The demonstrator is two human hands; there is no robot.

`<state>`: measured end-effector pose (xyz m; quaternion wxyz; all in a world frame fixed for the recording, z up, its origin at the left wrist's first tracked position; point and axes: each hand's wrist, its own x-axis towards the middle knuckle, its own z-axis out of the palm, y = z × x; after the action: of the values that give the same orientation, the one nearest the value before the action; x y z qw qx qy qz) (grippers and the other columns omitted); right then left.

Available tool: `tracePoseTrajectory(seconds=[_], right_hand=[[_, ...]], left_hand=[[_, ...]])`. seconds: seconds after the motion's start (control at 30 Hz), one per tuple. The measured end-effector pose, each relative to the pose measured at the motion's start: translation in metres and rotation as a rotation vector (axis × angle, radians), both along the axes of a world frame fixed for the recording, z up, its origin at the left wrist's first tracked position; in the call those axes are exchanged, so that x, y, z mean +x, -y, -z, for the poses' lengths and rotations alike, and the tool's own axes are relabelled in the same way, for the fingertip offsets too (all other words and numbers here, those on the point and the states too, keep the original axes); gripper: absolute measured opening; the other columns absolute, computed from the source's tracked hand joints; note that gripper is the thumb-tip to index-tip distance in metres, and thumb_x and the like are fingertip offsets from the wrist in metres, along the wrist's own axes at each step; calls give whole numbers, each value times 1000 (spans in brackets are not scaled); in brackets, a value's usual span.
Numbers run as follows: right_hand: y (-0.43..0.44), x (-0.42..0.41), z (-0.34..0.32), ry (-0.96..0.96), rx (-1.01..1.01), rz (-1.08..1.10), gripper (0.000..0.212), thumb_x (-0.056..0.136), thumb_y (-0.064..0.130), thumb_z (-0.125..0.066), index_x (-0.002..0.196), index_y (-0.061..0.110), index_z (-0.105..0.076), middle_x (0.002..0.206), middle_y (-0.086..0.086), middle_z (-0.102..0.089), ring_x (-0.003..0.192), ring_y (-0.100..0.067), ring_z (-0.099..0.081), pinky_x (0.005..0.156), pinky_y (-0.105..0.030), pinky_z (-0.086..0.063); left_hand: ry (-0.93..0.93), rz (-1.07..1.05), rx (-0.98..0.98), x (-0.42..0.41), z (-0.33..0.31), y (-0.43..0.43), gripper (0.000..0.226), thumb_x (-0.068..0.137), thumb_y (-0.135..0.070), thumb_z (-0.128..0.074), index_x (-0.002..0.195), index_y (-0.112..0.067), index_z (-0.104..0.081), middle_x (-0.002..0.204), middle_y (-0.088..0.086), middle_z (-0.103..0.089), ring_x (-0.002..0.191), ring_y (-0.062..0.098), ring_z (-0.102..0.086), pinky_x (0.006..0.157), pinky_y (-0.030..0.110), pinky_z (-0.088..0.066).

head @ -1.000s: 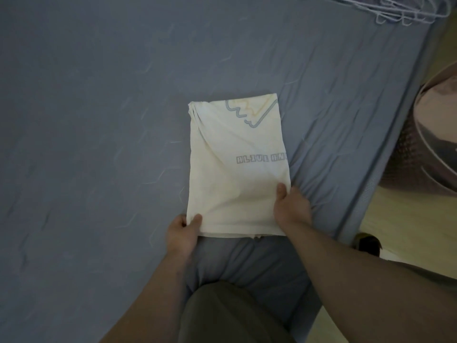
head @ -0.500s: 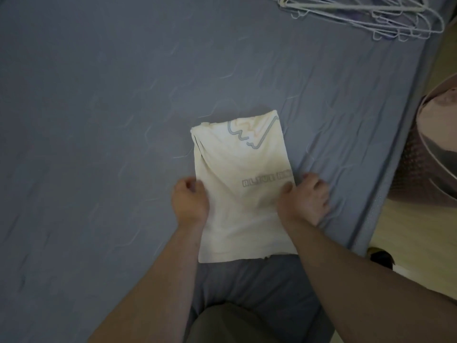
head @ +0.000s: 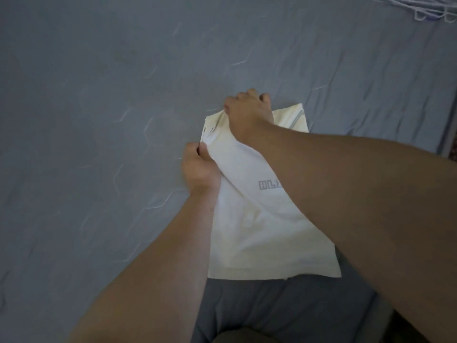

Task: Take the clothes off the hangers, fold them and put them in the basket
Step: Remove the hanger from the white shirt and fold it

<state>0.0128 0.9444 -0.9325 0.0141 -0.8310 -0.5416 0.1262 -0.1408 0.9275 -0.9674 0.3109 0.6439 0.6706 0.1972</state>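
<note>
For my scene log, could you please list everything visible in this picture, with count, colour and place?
bed sheet: one, grey-blue, creased, fills most of the view
shirt: one, cream with grey lettering, folded, on the sheet, centre right
hangers: several, count unclear, pale, top right corner
trouser leg: one, dark, bottom edge
left hand: one, pinches the shirt's left edge
right hand: one, fingers curled over the shirt's far edge
</note>
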Motion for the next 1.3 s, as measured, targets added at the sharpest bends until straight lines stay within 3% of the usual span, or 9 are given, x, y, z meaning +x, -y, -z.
tracePoseTrajectory(seconds=[0.17,0.27,0.37,0.57,0.67,0.77,0.87,1.03,1.3], right_hand=[[14,3,17,-81,-23,57,32,104,30,-30,128,21,-49,130,-8,-51,123,-28,-42,98,-45,-31],[29,16,18,-71,146,263,38,104,35,-25,129,20,-50,135,-7,-49,127,-27,-40,105,-44,-27],[59,23,24,-75,204,463,46,104,39,-26,144,21,-40,156,-5,-31,143,-24,-27,117,-47,-16],[119,27,60,-102,-95,221,62,102,55,-11,158,30,2,166,3,11,152,-16,12,121,-51,7],[114,32,65,-86,-100,206,63,101,56,-12,157,31,2,165,3,12,151,-15,12,120,-53,8],[105,40,52,-78,-47,212,62,101,45,-25,158,26,-11,166,0,0,152,-18,5,121,-52,2],[88,60,29,-56,-94,251,68,90,31,-46,154,24,-23,161,-5,-20,150,-27,-8,120,-50,-8],[59,80,-9,34,-348,134,50,86,26,-56,136,18,-51,138,-12,-49,131,-33,-40,105,-46,-31],[76,91,-68,31,-104,232,30,86,8,-55,114,14,-64,116,-13,-63,108,-36,-62,81,-35,-44]], left_hand=[[-143,26,-126,10,1,-13,27,104,-26,-35,108,-7,-55,94,5,-59,90,30,-57,71,31,-35],[-268,99,218,22,-5,-17,31,98,-29,-43,120,-10,-54,123,10,-56,112,33,-55,87,38,-39],[-376,538,531,41,-5,-12,40,95,-31,-46,132,-16,-53,144,6,-48,130,28,-45,107,41,-29],[-641,739,157,32,30,-15,66,100,-55,-15,157,-24,-11,165,-4,-7,152,17,1,120,53,9],[-680,745,57,39,28,-20,68,97,-58,-13,157,-27,-5,165,-7,-1,152,16,4,118,58,10],[-757,779,125,52,8,-36,64,93,-49,-33,150,-21,-31,155,4,-31,146,24,-19,118,61,3],[-827,903,94,72,-21,-59,60,78,-41,-58,135,-23,-49,136,9,-50,134,30,-39,118,53,-16],[-921,1035,-33,92,-48,-71,42,72,-20,-69,113,-19,-65,112,10,-64,107,37,-62,87,41,-51],[-659,906,489,81,-82,-55,18,84,-12,-62,100,-13,-55,101,13,-64,102,35,-56,89,40,-34]])
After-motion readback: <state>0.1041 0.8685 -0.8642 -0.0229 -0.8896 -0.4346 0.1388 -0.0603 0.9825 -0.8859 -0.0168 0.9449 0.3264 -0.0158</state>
